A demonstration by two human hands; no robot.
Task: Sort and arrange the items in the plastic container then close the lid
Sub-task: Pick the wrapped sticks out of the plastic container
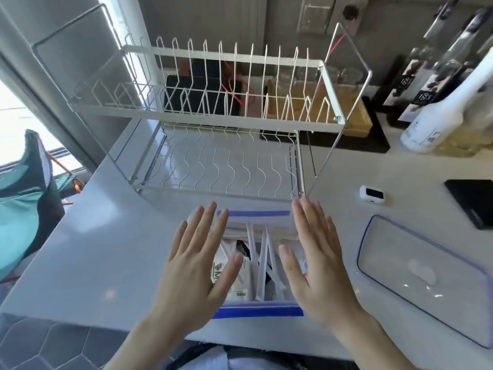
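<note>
Two flat hands, left hand (196,265) and right hand (317,259), fingers wide, holding nothing, over clear plastic container (257,312) of paper packets (241,279); print too blurry. Clear lid (424,273) on tabletop (101,252).

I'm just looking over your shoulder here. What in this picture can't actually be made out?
Head view:
- Most of the plastic container and its contents: covered by the left hand and right hand, both flat and open.
- Printing on the sachet: partly covered, too small to read.
- Lid on the counter: its right end is cut off by the edge.
- Bottles: blurred, tops cut off.
</note>
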